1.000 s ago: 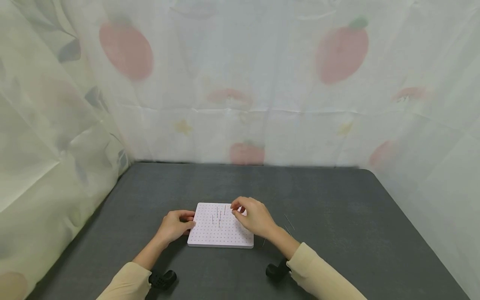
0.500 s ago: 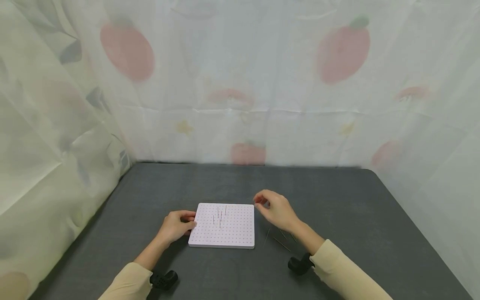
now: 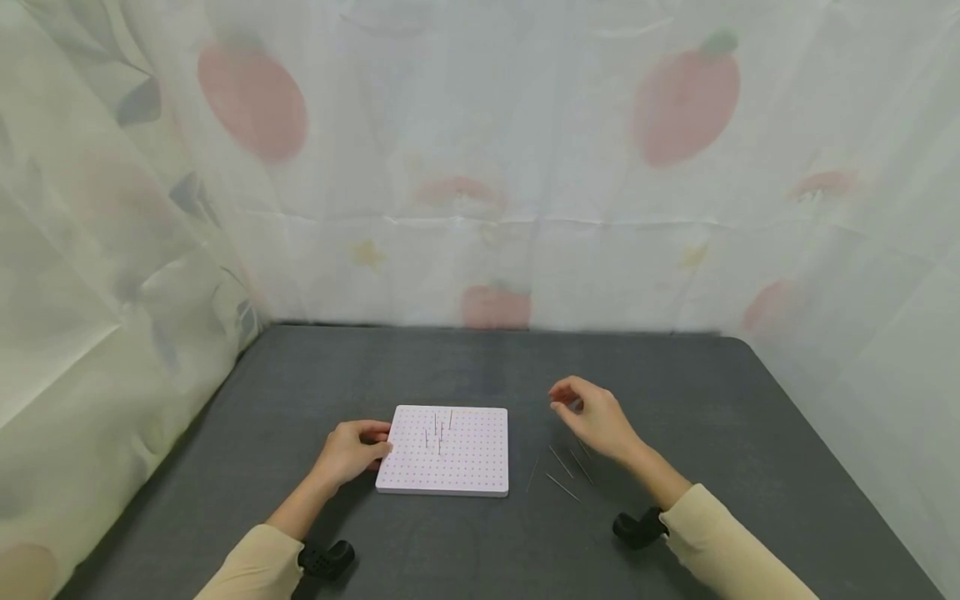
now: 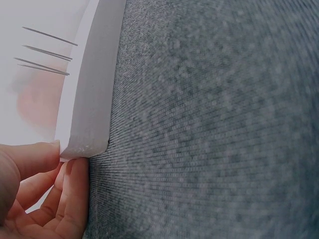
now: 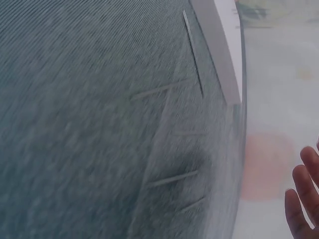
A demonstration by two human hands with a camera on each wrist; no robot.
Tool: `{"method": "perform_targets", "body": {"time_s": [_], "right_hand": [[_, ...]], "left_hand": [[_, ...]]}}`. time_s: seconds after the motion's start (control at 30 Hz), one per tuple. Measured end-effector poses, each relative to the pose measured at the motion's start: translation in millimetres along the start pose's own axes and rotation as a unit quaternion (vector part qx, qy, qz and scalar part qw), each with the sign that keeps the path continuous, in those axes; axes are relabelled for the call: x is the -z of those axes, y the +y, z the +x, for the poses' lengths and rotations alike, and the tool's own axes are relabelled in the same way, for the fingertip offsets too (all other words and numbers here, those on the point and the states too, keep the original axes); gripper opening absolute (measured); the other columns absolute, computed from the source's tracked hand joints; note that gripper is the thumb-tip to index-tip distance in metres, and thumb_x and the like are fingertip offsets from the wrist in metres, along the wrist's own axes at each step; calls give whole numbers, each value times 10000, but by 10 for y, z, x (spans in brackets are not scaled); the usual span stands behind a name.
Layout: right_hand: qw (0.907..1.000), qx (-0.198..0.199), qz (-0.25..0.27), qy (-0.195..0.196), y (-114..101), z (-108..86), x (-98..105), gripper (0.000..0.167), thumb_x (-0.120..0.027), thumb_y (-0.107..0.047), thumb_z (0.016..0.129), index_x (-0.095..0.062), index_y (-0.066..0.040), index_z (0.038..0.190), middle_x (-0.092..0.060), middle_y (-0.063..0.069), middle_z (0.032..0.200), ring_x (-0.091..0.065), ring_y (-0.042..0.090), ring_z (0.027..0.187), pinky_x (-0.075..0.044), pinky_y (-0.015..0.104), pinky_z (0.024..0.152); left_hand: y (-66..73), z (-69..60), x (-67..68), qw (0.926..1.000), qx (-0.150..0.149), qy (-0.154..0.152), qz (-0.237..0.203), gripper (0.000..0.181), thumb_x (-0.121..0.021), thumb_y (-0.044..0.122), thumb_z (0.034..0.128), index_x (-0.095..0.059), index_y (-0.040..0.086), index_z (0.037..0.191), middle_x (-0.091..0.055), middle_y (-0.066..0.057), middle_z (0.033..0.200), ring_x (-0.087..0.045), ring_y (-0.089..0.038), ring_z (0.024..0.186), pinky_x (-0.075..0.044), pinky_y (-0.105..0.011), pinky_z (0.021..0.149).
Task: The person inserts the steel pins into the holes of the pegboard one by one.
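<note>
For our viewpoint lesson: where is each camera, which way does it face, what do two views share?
Head: on the head, facing forward and down at the white board; left hand, right hand show.
Left wrist: worn there, facing the board's edge; thumb and fingers show.
Right wrist: worn there, facing loose rods; fingertips show.
Head and right wrist share the rods.

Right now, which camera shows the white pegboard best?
The head view: the white pegboard shows its top face nearly whole, with the standing pins. The left wrist view shows mostly a side of it and the corner held by the left hand; the right wrist view, only part of it near the top.
</note>
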State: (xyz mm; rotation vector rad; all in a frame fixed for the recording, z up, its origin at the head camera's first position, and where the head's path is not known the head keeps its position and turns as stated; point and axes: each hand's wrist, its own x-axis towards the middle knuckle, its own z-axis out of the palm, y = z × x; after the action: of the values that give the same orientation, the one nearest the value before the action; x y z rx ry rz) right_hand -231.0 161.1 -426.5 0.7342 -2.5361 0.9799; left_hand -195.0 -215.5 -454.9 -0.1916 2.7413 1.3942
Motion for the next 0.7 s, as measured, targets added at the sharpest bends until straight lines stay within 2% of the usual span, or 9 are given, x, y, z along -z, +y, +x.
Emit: {"method": "perform_targets", "body": {"time_s": [0.27, 0.47, 0.7], "right_hand": [[9995, -296, -11, -82, 158, -108, 46, 161, -700, -64, 882, -672, -46, 1040, -720, 16, 929, -667, 168, 836, -570, 291, 707], [9974, -639, -121, -324, 272, -213, 49, 177, -700, -101, 889, -667, -50, 1054, -703, 2, 927, -641, 144, 833, -537, 236, 703], [9942, -864, -204, -603, 374, -305, 58, 159, -711, -124, 881, -671, -67, 1024, -667, 1, 903, -602, 105, 810, -512, 233, 699]], "left_hand": [[13, -1, 2, 10000, 22, -4, -33, 362, -685, 24, 844, -661, -56, 1196, -694, -172, 1025, -674, -149, 778, -623, -315, 655], [18, -9, 6, 10000, 25, -4, 11, 359, -683, 21, 846, -660, -56, 1196, -694, -167, 1018, -668, -145, 776, -621, -314, 652], [31, -20, 7, 10000, 19, -18, 26, 360, -680, 16, 846, -656, -63, 1197, -692, -171, 1015, -664, -149, 775, -621, -320, 650]]}}
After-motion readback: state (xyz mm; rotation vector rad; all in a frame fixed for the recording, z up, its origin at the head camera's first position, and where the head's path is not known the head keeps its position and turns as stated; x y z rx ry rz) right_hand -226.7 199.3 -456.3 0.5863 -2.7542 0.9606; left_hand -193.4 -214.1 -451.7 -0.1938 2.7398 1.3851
